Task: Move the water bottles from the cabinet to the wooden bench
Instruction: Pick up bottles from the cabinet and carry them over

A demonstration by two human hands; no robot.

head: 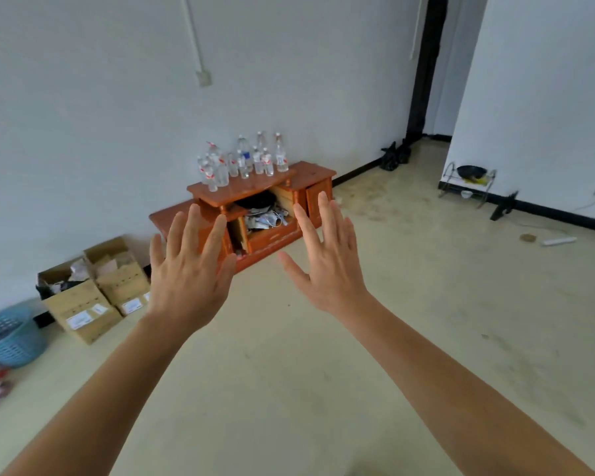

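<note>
Head view. The pale floor (pixel 392 321) is the largest thing in view, bare and scuffed, with wide open room between me and the far white wall (pixel 100 97). A dark doorway (pixel 426 63) opens at the back right. An orange-brown wooden cabinet (pixel 272 237) stands against the wall, its middle compartment open and stuffed with papers and a dark item. Its right end is free; the left end is partly hidden behind my fingers. Cardboard boxes (pixel 83 310) sit on the floor left of it and carry white stickers, print too small to read. A blue laundry basket (pixel 11 338) stands at the left edge of the view. Both arms reach forward in mid-air: left hand (pixel 189 280) and right hand (pixel 327 266), backs toward me, fingers straight and spread, grasping nothing, well short of the cabinet. The water bottles (pixel 244 163), clear plastic, stand upright in a cluster on the cabinet's raised top; labels red-and-white or blue, not legible. A wire rack (pixel 468 183) holding a dark pan stands by the right wall, black bags (pixel 394 156) lie near the doorway, and a white power strip (pixel 560 241) lies on the floor.
</note>
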